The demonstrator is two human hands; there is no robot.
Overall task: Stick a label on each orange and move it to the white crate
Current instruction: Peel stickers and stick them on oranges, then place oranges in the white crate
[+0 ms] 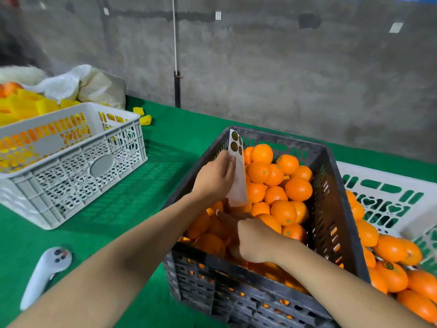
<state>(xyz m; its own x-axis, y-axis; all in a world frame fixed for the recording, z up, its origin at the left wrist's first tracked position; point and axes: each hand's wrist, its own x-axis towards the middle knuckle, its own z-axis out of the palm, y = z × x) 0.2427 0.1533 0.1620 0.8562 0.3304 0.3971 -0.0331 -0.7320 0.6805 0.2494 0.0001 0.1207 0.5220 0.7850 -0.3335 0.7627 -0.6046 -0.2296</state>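
Oranges [298, 189] fill dark crate [212, 287]; left hand [215, 178] pinches label sheet [237, 183]; right hand [256, 241] fingers hidden, grip unclear.

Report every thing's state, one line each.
left hand, holding the label sheet upright
label sheet, four labels left at top
right hand, down among oranges in dark crate, grip unclear
dark crate, nearly full of oranges
white crate at right, holds a labelled orange among others

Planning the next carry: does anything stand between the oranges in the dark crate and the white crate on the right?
Only the dark crate's right wall stands between the oranges and the white crate, so they must be lifted over it. Nothing else visible.
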